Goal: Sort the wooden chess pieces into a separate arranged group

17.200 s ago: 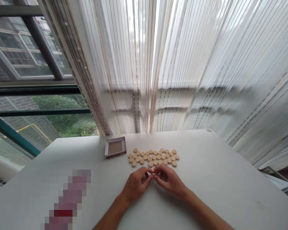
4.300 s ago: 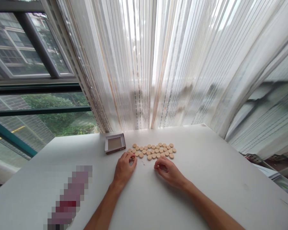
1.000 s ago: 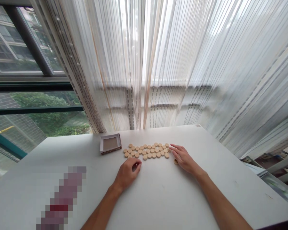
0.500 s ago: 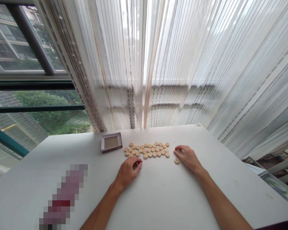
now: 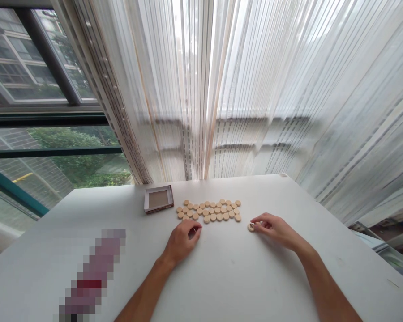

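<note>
Several round wooden Chinese chess pieces (image 5: 212, 211) lie in uneven rows at mid-table, plain sides up. Apart from them, to the right, a single Chinese chess piece (image 5: 250, 227) shows a dark mark on top. My right hand (image 5: 273, 228) has its fingertips at the right edge of this piece, pinched together against it. Just in front of the rows' left end, my left hand (image 5: 183, 237) rests on the table with fingers curled and thumb tip meeting the forefinger. Whatever may be inside that curl is hidden.
Left of the pieces stands a shallow open box (image 5: 159, 199) with a brown bottom. A blurred-out purplish object (image 5: 94, 273) lies at the table's left. Striped curtains (image 5: 201, 89) hang behind the white table (image 5: 231, 277).
My right hand has come down and back toward me, from beyond the marked piece to its right edge. My left hand stays in place. The view has shifted slightly.
</note>
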`<state>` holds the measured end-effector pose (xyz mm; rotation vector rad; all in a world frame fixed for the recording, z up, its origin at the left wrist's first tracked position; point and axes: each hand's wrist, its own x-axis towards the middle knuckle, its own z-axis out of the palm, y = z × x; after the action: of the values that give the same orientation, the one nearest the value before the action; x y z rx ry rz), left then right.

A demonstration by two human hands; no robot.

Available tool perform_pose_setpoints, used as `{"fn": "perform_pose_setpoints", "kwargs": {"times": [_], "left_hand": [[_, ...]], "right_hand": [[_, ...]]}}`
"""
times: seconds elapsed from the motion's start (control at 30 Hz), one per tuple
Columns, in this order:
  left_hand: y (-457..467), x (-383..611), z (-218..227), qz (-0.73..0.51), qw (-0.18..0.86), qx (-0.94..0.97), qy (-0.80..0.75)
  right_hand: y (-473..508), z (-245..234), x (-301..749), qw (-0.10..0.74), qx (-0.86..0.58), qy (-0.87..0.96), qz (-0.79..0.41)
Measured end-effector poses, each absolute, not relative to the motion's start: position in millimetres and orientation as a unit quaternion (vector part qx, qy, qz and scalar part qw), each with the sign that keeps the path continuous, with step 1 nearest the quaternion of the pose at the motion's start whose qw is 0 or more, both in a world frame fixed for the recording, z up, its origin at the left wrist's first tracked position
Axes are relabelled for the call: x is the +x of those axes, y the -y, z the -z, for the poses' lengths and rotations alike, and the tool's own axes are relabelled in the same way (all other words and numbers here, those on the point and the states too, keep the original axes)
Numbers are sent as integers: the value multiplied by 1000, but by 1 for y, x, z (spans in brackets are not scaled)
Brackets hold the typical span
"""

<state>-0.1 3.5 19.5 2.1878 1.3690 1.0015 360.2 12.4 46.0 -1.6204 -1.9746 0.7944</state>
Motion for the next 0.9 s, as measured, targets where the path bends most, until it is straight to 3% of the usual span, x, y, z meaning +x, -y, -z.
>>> {"fn": "perform_pose_setpoints", "kwargs": {"times": [0.73,0.9], "left_hand": [[-1,0,-23,-351,180,777,-490],[-2,1,-22,-352,181,778,-489]], "right_hand": [[2,-58,338,197,-525,757,-334],[-1,-64,346,273,-541,727,-323]]}}
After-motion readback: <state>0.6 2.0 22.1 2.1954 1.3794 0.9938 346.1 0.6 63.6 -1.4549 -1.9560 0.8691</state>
